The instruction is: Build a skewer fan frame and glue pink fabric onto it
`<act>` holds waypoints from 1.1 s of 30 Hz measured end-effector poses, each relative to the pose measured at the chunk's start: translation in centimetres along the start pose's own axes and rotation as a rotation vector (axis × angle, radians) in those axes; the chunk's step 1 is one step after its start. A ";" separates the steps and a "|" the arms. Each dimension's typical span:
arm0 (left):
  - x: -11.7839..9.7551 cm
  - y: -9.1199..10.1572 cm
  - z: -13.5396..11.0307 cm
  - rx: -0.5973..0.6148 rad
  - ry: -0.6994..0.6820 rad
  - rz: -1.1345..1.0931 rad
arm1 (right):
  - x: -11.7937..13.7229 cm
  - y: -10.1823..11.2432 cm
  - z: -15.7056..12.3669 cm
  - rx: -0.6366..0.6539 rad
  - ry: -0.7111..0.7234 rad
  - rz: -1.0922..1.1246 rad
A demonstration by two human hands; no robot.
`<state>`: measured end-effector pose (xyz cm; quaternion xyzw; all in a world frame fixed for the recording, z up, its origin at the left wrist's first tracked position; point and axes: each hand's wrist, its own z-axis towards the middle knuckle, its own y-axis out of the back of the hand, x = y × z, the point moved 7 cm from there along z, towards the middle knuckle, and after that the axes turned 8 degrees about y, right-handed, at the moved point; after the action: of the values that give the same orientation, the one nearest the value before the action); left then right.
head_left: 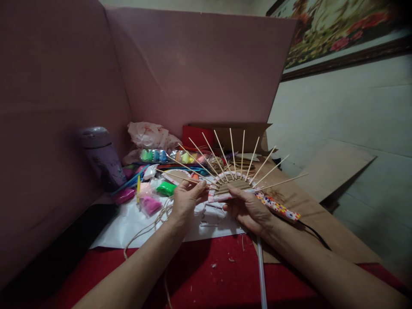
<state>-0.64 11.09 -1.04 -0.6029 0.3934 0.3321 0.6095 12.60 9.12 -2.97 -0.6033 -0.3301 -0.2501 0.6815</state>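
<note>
Nearest lies a red cloth [209,274], with a clear rod [262,274] running across it. Above it, the right hand [249,210] is clamped on the lower edge of a ridged half-disc [234,184], thumb on its face, holding it up in the middle over a white sheet [112,227]. Thin sticks [243,148] fan out from its curved rim. The left hand [186,201] has thumb and finger pinched on the lowest left stick [170,174]. Twine [141,234] trails beside the left wrist; a floral strip [278,207] lies on cardboard [341,244] by the right. Beyond the left hand are pink [151,206] and green packets [166,189], a purple bottle [104,159], a row of coloured packs [154,155] and a crumpled bag [152,135]. Behind stand pinkish panels [199,64]; a framed picture [341,38] hangs at upper right.
</note>
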 end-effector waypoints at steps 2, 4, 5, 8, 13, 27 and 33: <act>0.0 0.0 0.0 0.010 -0.003 -0.002 | 0.0 0.0 0.0 0.002 -0.004 -0.008; 0.0 0.0 -0.1 0.014 -0.004 0.000 | 0.0 0.1 0.0 -0.001 -0.002 -0.016; 0.0 0.1 -0.1 0.013 -0.003 0.001 | 0.0 0.2 0.0 -0.004 0.000 -0.018; 0.1 0.1 0.0 0.010 -0.002 0.003 | 0.0 0.3 0.0 -0.005 0.007 -0.015; 0.1 0.0 0.0 0.011 -0.006 0.002 | 0.0 0.3 0.1 0.008 0.010 -0.025; 0.0 0.0 -0.1 0.000 0.001 -0.003 | 0.0 0.2 0.0 -0.001 -0.001 -0.018; -0.2 -0.3 -0.4 -0.017 0.000 -0.009 | 0.0 0.1 -0.1 -0.002 -0.005 -0.025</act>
<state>-0.54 10.74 -0.70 -0.6099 0.3878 0.3324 0.6060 12.67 9.06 -3.06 -0.6004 -0.3390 -0.2576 0.6769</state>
